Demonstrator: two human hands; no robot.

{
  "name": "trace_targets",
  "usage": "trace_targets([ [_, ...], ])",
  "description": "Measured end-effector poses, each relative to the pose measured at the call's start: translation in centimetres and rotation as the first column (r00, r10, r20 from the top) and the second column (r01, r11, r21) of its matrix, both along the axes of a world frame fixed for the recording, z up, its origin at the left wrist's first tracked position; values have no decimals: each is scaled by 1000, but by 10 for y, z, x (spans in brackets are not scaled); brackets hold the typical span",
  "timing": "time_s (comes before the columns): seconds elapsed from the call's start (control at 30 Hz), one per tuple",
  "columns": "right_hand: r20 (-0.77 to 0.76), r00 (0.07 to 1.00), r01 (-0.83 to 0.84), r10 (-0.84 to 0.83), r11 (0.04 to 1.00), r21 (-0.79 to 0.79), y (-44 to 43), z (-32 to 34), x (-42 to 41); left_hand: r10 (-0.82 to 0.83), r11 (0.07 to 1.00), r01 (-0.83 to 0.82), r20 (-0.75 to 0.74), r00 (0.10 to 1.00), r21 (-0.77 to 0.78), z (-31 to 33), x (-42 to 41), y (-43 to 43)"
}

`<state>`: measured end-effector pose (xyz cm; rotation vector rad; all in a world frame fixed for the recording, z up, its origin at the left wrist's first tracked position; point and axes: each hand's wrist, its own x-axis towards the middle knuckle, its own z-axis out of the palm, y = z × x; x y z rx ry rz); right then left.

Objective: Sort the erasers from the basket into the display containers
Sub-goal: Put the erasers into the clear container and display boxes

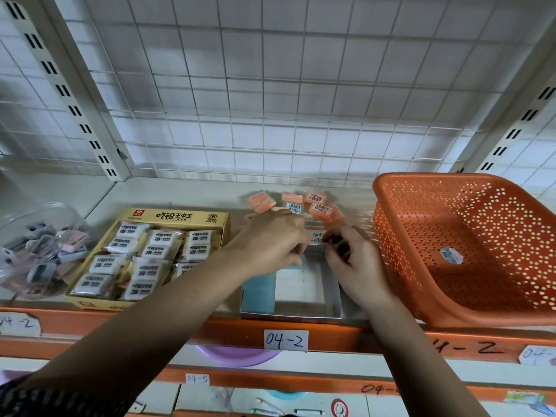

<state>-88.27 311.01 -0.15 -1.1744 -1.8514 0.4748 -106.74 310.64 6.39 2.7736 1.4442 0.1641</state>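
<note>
Left hand [270, 242] partly hides pink erasers [320, 208]; grip unclear.

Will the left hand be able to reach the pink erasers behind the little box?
Probably yes. The left hand is just in front of the pink erasers, and nothing stands between them.

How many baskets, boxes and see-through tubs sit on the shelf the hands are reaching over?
Baskets: 1, the orange basket
Boxes: 2, the yellow box and the grey box
See-through tubs: 1, the clear tub
Total: 4
</note>
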Motion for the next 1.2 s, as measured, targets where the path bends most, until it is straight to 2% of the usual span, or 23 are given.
trace_targets([
  [0.2, -5, 1000, 18, -18, 1000, -14, 0, -1, -1, -59, 985, 47, -70, 996, -169, 7, -3, -1],
  [0.43, -2, 1000, 8, -9, 1000, -23, 0, -1, 0, -52, 990, 36, -110, 993, -139, 8, -2, 2],
  [0.57, 1, 1000, 4, -4, 1000, -29, -1, 0, 0, -41, 989, 29, -81, 996, -142, 5, -3, 3],
  [0.7, -23, 999, 32, -33, 999, -25, -1, 1, -1, 27, 975, 7, 151, 988, -220, 12, -15, 7],
  [0.77, -17, 998, 62, -62, 998, 13, -1, 7, -3, 96, 978, -39, 273, 957, -206, 21, -25, 10],
  [0.93, 81, 989, 117, -122, 991, 58, 16, 30, -15, 278, 960, -242, 530, 801, -138, 29, -49, 26],
  [1.03, 164, 968, 180, -191, 980, 79, 36, 41, -22, 347, 929, -350, 609, 713, -120, 18, -55, 33],
  [1.13, 330, 911, 283, -248, 957, -62, 58, 47, -24, 384, 903, -413, 656, 649, -121, 4, -56, 36],
  [1.2, 445, 866, 318, -228, 938, -138, 67, 45, -26, 403, 894, -427, 663, 632, -137, -3, -57, 37],
])
